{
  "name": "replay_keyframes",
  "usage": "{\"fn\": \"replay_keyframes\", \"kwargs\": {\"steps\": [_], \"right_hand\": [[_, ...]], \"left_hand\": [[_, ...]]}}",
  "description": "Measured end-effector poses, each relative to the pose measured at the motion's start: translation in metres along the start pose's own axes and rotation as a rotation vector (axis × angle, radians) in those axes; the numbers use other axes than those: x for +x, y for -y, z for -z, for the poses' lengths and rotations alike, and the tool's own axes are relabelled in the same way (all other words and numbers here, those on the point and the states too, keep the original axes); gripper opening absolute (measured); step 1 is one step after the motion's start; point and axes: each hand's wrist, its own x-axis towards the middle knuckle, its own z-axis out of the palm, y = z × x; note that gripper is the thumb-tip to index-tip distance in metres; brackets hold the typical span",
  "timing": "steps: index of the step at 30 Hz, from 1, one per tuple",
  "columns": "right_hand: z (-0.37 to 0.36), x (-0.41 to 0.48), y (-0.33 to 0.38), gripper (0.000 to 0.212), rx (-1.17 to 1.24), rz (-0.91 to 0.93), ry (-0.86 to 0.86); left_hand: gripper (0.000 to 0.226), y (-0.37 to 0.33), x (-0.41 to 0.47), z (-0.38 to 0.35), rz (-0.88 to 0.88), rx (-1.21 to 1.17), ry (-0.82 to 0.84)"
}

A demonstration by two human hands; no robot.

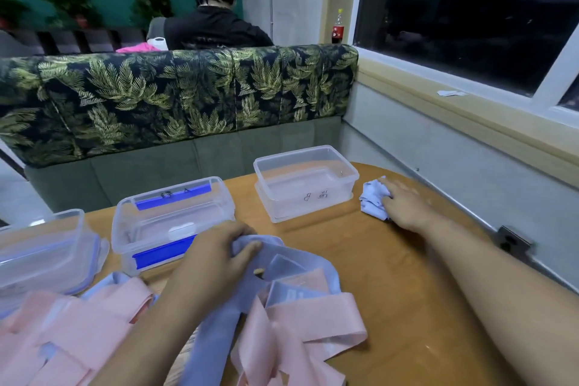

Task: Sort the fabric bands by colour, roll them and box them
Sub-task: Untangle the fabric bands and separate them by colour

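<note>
A heap of pink bands (313,313) and light blue bands (216,332) lies across the near part of the wooden table (391,291). My left hand (219,257) grips a light blue band at the top of the heap, thumb pinching the cloth. My right hand (404,200) rests with fingers spread on a crumpled light blue band (371,199) at the table's right side. A clear open box marked B (305,182) stands just left of that band. A clear box with blue clips marked A (172,222) stands beside my left hand.
A third clear box (44,254) with a lid stands at the far left. A leaf-patterned bench back (175,97) runs behind the table, and a person sits beyond it, facing away. A wall and window sill (470,110) close off the right side.
</note>
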Motion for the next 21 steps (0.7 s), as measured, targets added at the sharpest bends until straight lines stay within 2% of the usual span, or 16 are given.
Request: {"fn": "replay_keyframes", "kwargs": {"steps": [3, 8, 11, 17, 21], "right_hand": [[0.01, -0.008, 0.012, 0.067, -0.106, -0.036, -0.058], [0.03, -0.028, 0.04, 0.068, -0.151, -0.071, -0.182], [0.031, -0.032, 0.04, 0.052, -0.085, -0.043, -0.245], [0.033, -0.046, 0.032, 0.058, 0.044, -0.074, -0.224], [0.036, -0.065, 0.032, 0.044, 0.21, -0.05, -0.227]], "left_hand": [[0.012, -0.008, 0.001, 0.017, -0.036, -0.015, -0.04], [0.011, -0.027, -0.008, 0.039, -0.108, -0.063, -0.08], [0.012, -0.04, -0.014, 0.048, -0.136, -0.093, -0.111], [0.012, -0.05, -0.022, 0.06, -0.174, -0.119, -0.168], [0.009, -0.053, -0.025, 0.065, -0.182, -0.138, -0.18]]}}
